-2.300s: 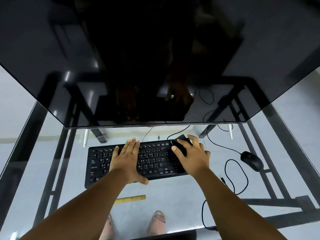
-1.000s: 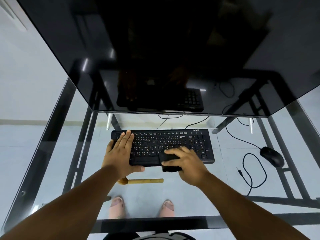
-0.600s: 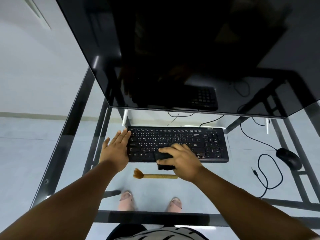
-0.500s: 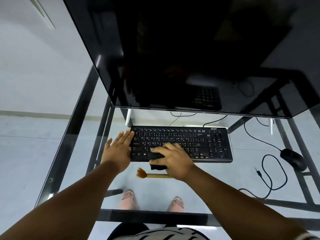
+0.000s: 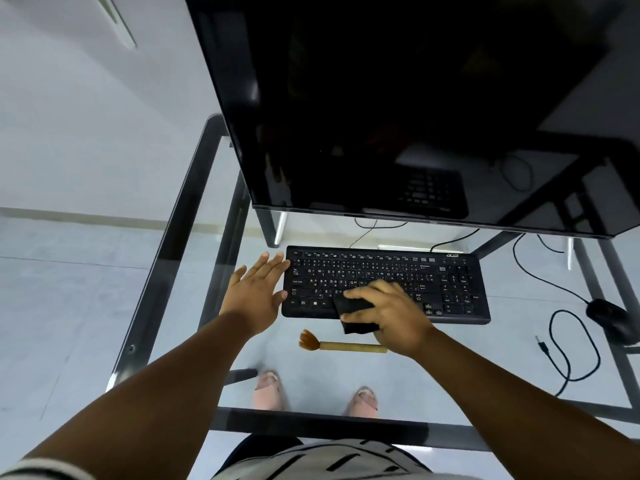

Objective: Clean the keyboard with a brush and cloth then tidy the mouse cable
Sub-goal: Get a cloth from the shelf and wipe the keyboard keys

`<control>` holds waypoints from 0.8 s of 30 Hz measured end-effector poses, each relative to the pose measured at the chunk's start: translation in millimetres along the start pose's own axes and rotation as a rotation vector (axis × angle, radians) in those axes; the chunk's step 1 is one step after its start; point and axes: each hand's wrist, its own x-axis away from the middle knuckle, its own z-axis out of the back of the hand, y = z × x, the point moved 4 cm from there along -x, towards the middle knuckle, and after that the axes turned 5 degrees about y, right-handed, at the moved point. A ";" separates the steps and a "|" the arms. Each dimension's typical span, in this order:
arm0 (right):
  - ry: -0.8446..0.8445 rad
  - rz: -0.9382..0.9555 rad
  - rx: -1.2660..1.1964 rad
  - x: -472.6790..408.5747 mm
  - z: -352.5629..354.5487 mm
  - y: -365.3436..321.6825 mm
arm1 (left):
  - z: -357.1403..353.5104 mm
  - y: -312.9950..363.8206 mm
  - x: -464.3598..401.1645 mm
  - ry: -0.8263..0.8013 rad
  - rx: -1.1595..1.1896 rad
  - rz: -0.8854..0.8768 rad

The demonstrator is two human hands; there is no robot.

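Glass forms the desk top (image 5: 450, 368), clear enough that the dark metal frame, the pale floor and the person's two feet show through it. On the glass lies a black keyboard (image 5: 384, 282), long and flat, with small white legends on its keys, a number pad at its right end and a pale logo at its top right corner. It sits square to the person, just below the lower edge of a big dark monitor (image 5: 415, 109) whose glossy screen mirrors the keys.

A right hand (image 5: 388, 317) presses a folded black cloth (image 5: 356, 315) against the keyboard's near edge, about the middle of its length; fingers curl over the cloth and the thumb pinches it from below, part of it hanging past the front rim. The left hand (image 5: 258, 292) lies flat with fingers spread and loose, gripping nothing, its fingertips at the keyboard's left end.

Just in front of the keyboard a brush (image 5: 341, 344) rests on the glass, pale wooden handle pointing right, brown bristles left. Well to the right sits a black mouse (image 5: 611, 318), its thin black cable (image 5: 568, 351) looping loosely across the glass.
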 end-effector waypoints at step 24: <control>0.177 -0.248 -0.196 -20.0 -6.6 -18.5 | -10.2 -24.6 11.0 -0.090 0.090 0.050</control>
